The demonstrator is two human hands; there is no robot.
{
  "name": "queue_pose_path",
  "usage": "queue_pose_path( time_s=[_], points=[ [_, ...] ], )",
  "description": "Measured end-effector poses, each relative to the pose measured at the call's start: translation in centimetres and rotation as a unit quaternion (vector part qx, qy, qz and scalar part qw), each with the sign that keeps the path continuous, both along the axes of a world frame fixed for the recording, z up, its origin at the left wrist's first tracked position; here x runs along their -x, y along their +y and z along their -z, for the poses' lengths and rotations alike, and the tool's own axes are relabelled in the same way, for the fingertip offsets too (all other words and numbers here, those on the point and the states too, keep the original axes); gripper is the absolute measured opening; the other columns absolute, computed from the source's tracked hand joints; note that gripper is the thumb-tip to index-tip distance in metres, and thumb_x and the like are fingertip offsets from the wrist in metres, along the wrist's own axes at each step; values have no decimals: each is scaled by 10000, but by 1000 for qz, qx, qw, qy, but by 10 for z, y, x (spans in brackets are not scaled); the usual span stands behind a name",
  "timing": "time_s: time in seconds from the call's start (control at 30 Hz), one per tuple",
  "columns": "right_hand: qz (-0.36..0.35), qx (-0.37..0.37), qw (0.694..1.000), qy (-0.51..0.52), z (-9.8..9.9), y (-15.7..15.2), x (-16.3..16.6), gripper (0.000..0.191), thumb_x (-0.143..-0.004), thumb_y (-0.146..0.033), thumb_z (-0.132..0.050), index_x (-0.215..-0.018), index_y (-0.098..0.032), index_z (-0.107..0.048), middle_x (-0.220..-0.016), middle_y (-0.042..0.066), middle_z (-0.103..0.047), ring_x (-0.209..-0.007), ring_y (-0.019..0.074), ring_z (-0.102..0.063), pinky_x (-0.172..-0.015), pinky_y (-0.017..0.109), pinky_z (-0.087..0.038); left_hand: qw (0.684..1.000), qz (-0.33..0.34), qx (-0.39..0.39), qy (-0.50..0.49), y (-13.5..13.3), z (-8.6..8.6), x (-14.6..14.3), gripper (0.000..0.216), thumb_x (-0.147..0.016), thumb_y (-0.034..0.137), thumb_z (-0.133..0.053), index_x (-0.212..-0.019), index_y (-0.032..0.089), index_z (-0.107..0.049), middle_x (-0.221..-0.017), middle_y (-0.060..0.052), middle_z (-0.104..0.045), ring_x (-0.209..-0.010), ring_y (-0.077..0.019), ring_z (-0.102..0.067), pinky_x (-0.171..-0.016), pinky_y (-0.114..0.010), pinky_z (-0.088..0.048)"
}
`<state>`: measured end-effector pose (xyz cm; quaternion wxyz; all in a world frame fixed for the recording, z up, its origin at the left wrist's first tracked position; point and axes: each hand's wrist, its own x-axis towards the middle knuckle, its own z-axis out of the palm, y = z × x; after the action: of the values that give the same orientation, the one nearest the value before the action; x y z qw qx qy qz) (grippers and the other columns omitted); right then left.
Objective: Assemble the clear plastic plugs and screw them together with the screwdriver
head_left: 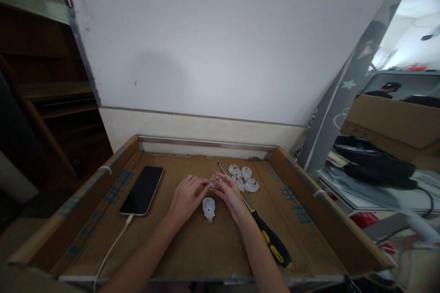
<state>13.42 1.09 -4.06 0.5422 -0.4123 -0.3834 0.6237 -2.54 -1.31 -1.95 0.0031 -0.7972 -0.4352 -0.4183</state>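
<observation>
Between my left hand (188,193) and my right hand (231,193) is a small clear plastic part (214,182), pinched in the fingertips of both. Tiny brass-coloured bits show on it. Just below, a whitish translucent plastic cover (208,208) with small holes lies on the cardboard, touched by neither hand. A screwdriver (272,239) with a black and yellow handle lies partly beneath my right hand and forearm, its shaft pointing up and left. Beyond the right hand sits a cluster of several similar clear plastic parts (246,173).
The work surface is a cardboard tray (185,247) with raised sides. At left a black-screened phone (142,191) lies with a white charging cable (113,246) running to the front edge. A pale wall (220,46) rises behind. A person (385,90) shows far right.
</observation>
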Motion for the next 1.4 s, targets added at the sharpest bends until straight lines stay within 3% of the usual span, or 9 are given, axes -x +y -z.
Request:
queue_pose_path(
  time_s=[0.27, 0.5, 1.4],
  points=[
    [-9, 1, 998, -55, 2, 1, -1, 275, -872, -285, -544, -1107, -143, -532, -952, 35, -596, -716, 104, -587, -601, 253, -518, 998, -36, -40, -34, -3, 1, 2, 162, -913, 289, -480, -940, 219, -624, -860, -36, -670, -804, -181, -586, -733, -316, -454],
    [-19, -4, 997, -78, 1, -1, 3, 250, -873, -303, -541, -1058, -135, -551, -943, 35, -597, -750, 115, -591, -639, 276, -522, 1000, 5, -21, 10, -2, 3, -3, 153, -902, 290, -502, -924, 215, -634, -836, -34, -669, -793, -185, -586, -736, -326, -459],
    [-16, -60, 995, -75, 6, 2, 2, 258, -870, -307, -545, -1065, -137, -551, -982, 44, -595, -797, 129, -595, -685, 306, -526, 995, -16, -71, 67, -4, -1, -1, 170, -911, 290, -492, -900, 207, -639, -818, -29, -666, -781, -181, -575, -715, -309, -429]
  ],
)
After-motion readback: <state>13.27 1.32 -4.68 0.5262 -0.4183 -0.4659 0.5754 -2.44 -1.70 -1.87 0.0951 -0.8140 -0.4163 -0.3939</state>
